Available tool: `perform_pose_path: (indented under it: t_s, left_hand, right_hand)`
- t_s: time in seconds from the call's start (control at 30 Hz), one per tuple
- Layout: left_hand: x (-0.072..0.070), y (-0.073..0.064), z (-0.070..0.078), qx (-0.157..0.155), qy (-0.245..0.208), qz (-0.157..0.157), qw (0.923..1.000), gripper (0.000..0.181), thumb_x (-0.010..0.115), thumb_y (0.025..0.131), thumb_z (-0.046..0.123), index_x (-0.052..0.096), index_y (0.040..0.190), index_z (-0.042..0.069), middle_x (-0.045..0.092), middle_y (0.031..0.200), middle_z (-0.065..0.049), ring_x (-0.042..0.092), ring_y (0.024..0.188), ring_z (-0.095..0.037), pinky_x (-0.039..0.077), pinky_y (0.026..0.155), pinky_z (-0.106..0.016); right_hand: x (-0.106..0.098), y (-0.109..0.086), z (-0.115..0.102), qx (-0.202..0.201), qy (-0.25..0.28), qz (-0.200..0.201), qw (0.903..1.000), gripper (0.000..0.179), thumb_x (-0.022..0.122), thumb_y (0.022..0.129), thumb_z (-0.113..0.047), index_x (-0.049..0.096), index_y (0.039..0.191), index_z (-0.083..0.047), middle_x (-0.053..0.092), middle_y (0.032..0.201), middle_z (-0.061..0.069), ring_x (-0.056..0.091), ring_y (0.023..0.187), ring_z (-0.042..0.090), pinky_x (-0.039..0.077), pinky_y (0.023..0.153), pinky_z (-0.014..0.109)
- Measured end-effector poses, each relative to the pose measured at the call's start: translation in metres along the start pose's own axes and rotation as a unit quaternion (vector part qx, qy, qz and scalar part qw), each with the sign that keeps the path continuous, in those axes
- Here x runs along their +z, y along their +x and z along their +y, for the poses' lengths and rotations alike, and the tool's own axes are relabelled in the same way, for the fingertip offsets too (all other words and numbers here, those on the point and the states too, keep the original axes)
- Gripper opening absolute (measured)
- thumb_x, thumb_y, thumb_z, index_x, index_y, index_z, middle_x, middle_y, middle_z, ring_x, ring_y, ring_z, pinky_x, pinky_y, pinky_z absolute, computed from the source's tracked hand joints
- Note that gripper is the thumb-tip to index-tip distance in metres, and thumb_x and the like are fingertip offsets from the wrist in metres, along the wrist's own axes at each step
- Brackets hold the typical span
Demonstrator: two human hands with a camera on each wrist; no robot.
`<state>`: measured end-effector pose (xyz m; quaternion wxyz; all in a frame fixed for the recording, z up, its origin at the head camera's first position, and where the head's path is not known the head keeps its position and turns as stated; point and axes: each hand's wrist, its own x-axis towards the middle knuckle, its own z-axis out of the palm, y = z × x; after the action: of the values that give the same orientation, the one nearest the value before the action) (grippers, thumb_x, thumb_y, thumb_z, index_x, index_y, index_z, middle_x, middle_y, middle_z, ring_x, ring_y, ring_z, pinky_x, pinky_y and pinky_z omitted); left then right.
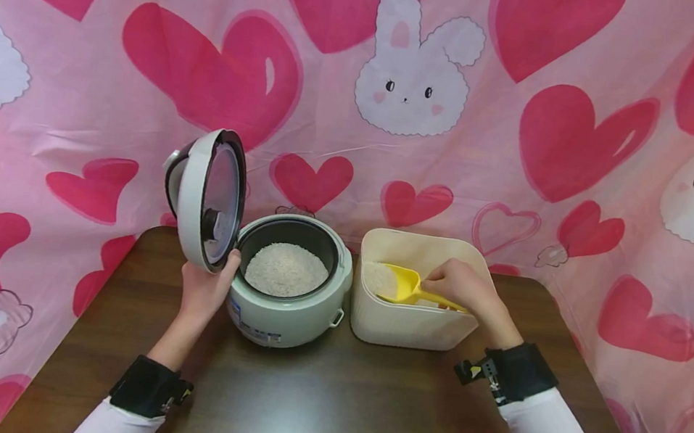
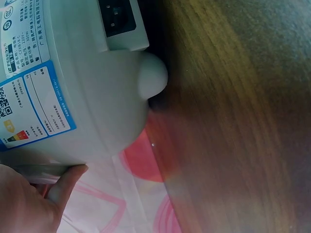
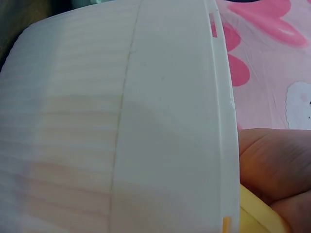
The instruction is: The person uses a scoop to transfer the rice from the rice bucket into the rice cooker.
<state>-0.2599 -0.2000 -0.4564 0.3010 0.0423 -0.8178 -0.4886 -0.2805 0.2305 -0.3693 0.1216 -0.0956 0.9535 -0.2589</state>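
A pale green rice cooker [image 1: 283, 325] stands on the table with white rice [image 1: 287, 271] in its dark inner pot. Its lid [image 1: 194, 196] is tilted up on the left, and my left hand [image 1: 201, 292] holds its lower edge, thumb in front; most of the fingers are hidden behind it. My right hand [image 1: 459, 286] grips the handle of a yellow scoop [image 1: 407, 283] inside the cream bin [image 1: 411, 327]. Rice [image 1: 380, 279] shows at the scoop's mouth. In the right wrist view, the bin's wall [image 3: 170, 97] hides most of the scoop.
The brown wooden table [image 1: 294, 414] extends in front of the cooker and bin, which stand side by side. Behind it hangs a pink cloth [image 1: 327, 119] with hearts and rabbits. Labels [image 2: 34, 107] and a power socket [image 2: 116, 17] are on the cooker's side.
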Motion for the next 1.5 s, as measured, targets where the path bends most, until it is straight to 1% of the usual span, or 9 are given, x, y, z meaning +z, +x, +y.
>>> perform_pose_path:
  t_s: [0.27,0.5,0.67,0.87,0.97,1.17,1.27,1.4,1.5]
  left_hand:
    - [-0.010,0.004,-0.002,0.004,0.004,0.014,0.9999,0.031,0.069,0.093,0.017,0.060,0.111,-0.006,0.068,0.101,-0.028,0.055,0.088,-0.043,0.042,0.079,-0.055]
    - [0.002,0.001,-0.003,0.002,-0.011,0.002,0.9999,0.034,0.069,0.094,0.016,0.060,0.117,-0.006,0.070,0.109,-0.028,0.057,0.091,-0.042,0.043,0.082,-0.054]
    - [0.002,0.000,-0.004,-0.003,-0.007,0.006,1.0000,0.032,0.069,0.093,0.016,0.060,0.115,-0.006,0.070,0.106,-0.028,0.056,0.089,-0.042,0.043,0.081,-0.055]
    - [0.003,0.001,-0.002,-0.006,-0.010,0.000,0.9999,0.034,0.069,0.094,0.018,0.059,0.117,-0.005,0.070,0.109,-0.027,0.056,0.091,-0.041,0.043,0.082,-0.053]
    - [0.003,0.001,-0.002,-0.005,-0.016,0.002,0.9999,0.035,0.069,0.093,0.016,0.059,0.117,-0.006,0.069,0.111,-0.029,0.057,0.093,-0.043,0.043,0.084,-0.055]
    - [0.004,0.000,-0.002,-0.003,-0.020,0.009,0.9998,0.036,0.069,0.092,0.015,0.060,0.118,-0.008,0.069,0.115,-0.030,0.059,0.098,-0.046,0.044,0.087,-0.059]
    - [0.004,-0.001,-0.003,-0.004,-0.020,0.007,0.9998,0.036,0.069,0.092,0.015,0.060,0.118,-0.008,0.069,0.116,-0.031,0.059,0.099,-0.046,0.044,0.088,-0.058]
    - [0.005,-0.001,-0.003,-0.007,-0.020,0.007,0.9998,0.036,0.069,0.092,0.015,0.060,0.118,-0.009,0.069,0.115,-0.031,0.059,0.098,-0.046,0.044,0.088,-0.058]
    - [0.005,0.000,-0.003,-0.008,-0.017,0.009,0.9998,0.036,0.069,0.092,0.016,0.060,0.117,-0.008,0.069,0.114,-0.031,0.059,0.097,-0.046,0.044,0.088,-0.059]
  right_hand:
    - [0.001,0.007,-0.005,0.005,0.046,-0.013,0.9988,0.026,0.069,0.098,-0.030,0.084,0.091,-0.009,0.062,0.064,0.003,0.057,0.062,0.025,0.048,0.061,0.031]
    - [-0.007,-0.002,0.008,0.010,0.059,-0.012,0.9981,0.027,0.068,0.099,-0.030,0.083,0.095,-0.008,0.063,0.066,0.004,0.058,0.061,0.024,0.050,0.060,0.031]
    - [-0.009,-0.003,0.015,0.011,0.087,-0.022,0.9959,0.028,0.067,0.101,-0.031,0.083,0.101,-0.008,0.066,0.071,0.006,0.059,0.062,0.024,0.053,0.062,0.032]
    - [-0.015,-0.009,0.020,0.003,0.129,-0.020,0.9915,0.027,0.067,0.101,-0.025,0.081,0.108,-0.002,0.065,0.075,0.009,0.060,0.063,0.027,0.055,0.062,0.031]
    - [-0.020,-0.012,0.021,0.001,0.135,-0.022,0.9906,0.029,0.068,0.101,-0.025,0.079,0.111,0.000,0.064,0.075,0.008,0.060,0.064,0.026,0.054,0.062,0.031]
    - [-0.026,-0.014,0.024,-0.001,0.134,-0.016,0.9909,0.031,0.069,0.100,-0.030,0.080,0.110,-0.003,0.063,0.075,0.006,0.059,0.066,0.025,0.053,0.062,0.029]
    - [-0.029,-0.017,0.028,-0.011,0.130,-0.014,0.9914,0.031,0.068,0.101,-0.032,0.081,0.105,-0.005,0.062,0.075,0.009,0.059,0.067,0.028,0.054,0.064,0.029]
    - [-0.034,-0.021,0.034,-0.017,0.135,-0.016,0.9906,0.032,0.067,0.101,-0.035,0.080,0.098,-0.006,0.063,0.074,0.014,0.059,0.065,0.032,0.054,0.061,0.030]
    - [-0.037,-0.027,0.038,-0.014,0.135,-0.019,0.9905,0.033,0.067,0.101,-0.038,0.080,0.102,-0.008,0.064,0.077,0.015,0.060,0.066,0.033,0.054,0.062,0.030]
